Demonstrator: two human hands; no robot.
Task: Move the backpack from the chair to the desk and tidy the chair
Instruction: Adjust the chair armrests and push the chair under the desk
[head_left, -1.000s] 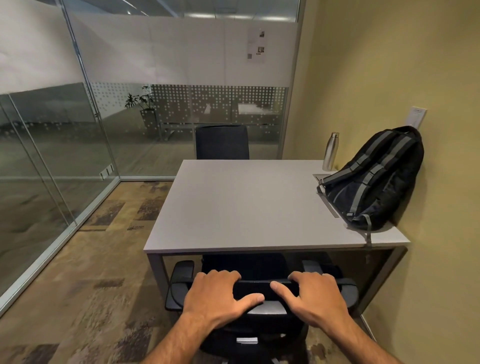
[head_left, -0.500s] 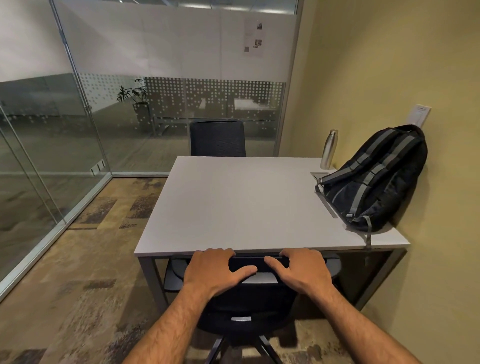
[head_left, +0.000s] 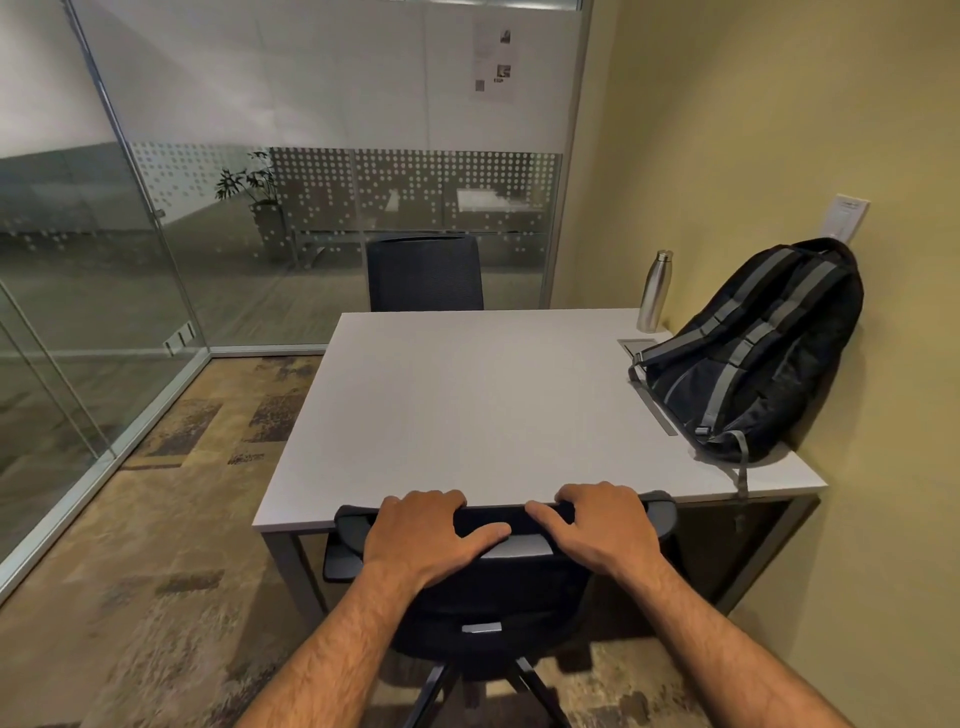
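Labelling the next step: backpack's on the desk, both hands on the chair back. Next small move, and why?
Probably let go. The black backpack with grey straps leans on the wall atop the grey desk, and the black office chair looks tucked in, backrest top at the desk edge. The left hand and right hand could lift off.

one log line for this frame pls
backpack on desk by wall | both hands' grip, left and right, on chair back | seat under desk
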